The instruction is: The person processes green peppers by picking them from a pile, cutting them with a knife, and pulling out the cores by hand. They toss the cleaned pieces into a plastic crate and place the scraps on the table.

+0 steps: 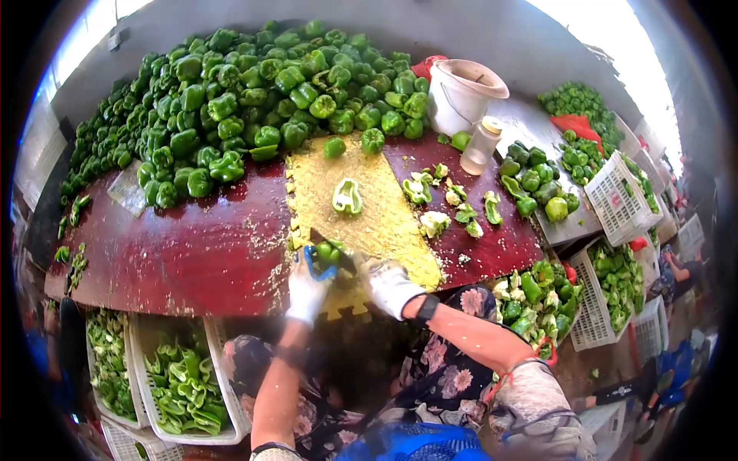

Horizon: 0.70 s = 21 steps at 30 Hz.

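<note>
My left hand (309,288), in a white glove with blue on its finger or thumb, is closed on a green bell pepper (330,251) at the near part of the yellow mat (384,223). My right hand (390,286), also white-gloved, grips a knife (346,262). The dark blade reaches left across the pepper, and the handle is hidden in the fist. Farther up the mat lies a cut pepper half (347,197) with its pale inside showing. Two whole peppers rest at the mat's far end.
A big heap of green peppers (223,100) covers the table's back left. Right of the mat lie cut-off cores (435,223), a clear jar (481,146) and a white bucket (457,104). Below the table's left edge stands a crate of pepper pieces (188,384); more crates (626,200) stand right.
</note>
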{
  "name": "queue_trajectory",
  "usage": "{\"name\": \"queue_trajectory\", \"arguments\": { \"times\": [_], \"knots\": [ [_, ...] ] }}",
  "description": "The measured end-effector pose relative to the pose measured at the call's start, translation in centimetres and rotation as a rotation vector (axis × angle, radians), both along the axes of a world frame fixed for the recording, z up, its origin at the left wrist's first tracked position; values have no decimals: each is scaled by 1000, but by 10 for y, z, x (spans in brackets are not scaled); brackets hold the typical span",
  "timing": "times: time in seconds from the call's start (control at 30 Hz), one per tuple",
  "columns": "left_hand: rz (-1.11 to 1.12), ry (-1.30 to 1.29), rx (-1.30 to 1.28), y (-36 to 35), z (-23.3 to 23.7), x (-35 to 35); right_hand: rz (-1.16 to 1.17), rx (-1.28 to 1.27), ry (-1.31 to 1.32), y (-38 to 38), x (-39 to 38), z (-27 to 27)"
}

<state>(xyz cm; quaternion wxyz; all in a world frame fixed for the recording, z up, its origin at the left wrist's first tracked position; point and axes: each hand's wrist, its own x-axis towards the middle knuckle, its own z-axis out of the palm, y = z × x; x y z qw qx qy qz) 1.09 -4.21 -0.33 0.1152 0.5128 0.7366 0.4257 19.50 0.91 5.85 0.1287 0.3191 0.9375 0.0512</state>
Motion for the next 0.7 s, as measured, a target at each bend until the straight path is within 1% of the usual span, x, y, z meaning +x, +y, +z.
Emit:
{"name": "queue_trajectory", "arguments": {
  "times": [0.03, 0.07, 0.13, 0.17, 0.2, 0.27, 0.3, 0.33, 0.4, 0.43, 0.47, 0.5, 0.53, 0.6, 0.63, 0.67, 0.7],
  "knots": [
    [15, 48, -13, -2, 14, 2, 21, 31, -39, -5, -3, 8],
    [31, 12, -10, 1, 6, -3, 31, 42, -45, 1, -6, 9],
    [56, -23, 20, 1, 12, 2, -89, -192, 86, 1, -10, 6],
    [30, -7, 39, 1, 10, 2, -123, -231, 170, 3, -12, 8],
    [24, -5, 45, 5, 6, 1, -107, -239, 176, 4, -12, 11],
    [6, 61, -70, 14, -9, -6, -1, -88, 219, 7, -18, 7],
    [14, 89, -105, 16, -15, -6, -52, -114, 289, 7, -20, 8],
    [-49, 95, -195, 15, -9, -7, -44, -77, 280, 16, -29, -13],
    [-74, 189, -222, 19, -12, -7, -117, -148, 344, 21, -24, -27],
    [-59, 197, -197, 20, -11, -4, -191, -182, 482, 17, -17, -41],
    [-39, 202, -172, 20, -14, -3, -259, -216, 618, 10, -10, -34],
    [51, 402, 37, 21, -27, -4, -349, -435, 474, 13, -5, -26],
    [62, 407, 31, 25, -35, -11, -394, -539, 385, 14, -2, -26],
    [-77, -354, 146, 31, -43, -25, -367, -535, 414, 11, 10, -27],
    [-90, -854, 356, 26, -28, -15, -491, -683, 304, 6, 11, 11],
    [-90, -1004, 357, 24, -23, -19, -455, -592, 328, 10, 19, -2],
    [-129, -1069, 342, 22, -18, -24, -481, -589, 313, 20, 30, -11]
  ]
}}
